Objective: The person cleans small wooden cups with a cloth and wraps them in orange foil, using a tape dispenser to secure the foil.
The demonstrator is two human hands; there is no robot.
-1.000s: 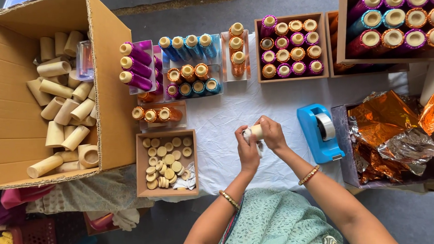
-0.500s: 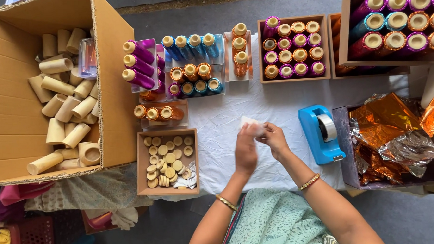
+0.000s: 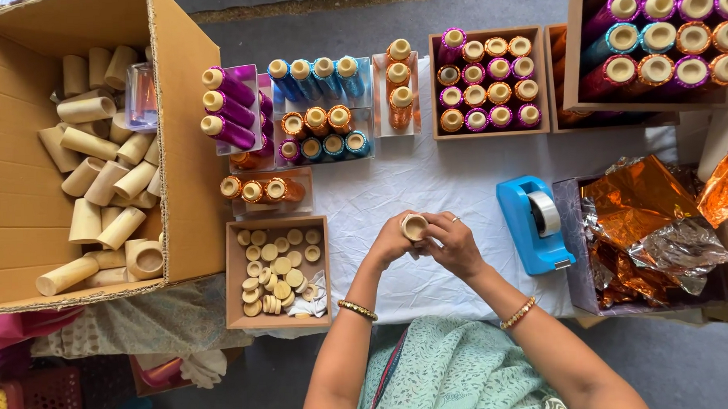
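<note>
Both hands meet over the white cloth (image 3: 428, 178) in the middle of the view. My left hand (image 3: 391, 241) and my right hand (image 3: 454, 243) together grip a short cream tube (image 3: 414, 226), its open end turned up toward the camera. Each wrist wears a bangle. A small wooden tray of cream round caps (image 3: 277, 268) lies just left of my left hand. A blue tape dispenser (image 3: 532, 223) stands just right of my right hand.
A big cardboard box (image 3: 181, 154) of plain cream tubes fills the left. Foil-wrapped tubes in purple, blue and orange lie in rows at the back (image 3: 316, 97), and more stand in wooden boxes (image 3: 489, 79) and top right (image 3: 665, 49). Crumpled orange and silver foil (image 3: 655, 218) lies right.
My hands have shifted slightly and turned the cream tube, so its open end now faces up. The rest of the layout is as before.
</note>
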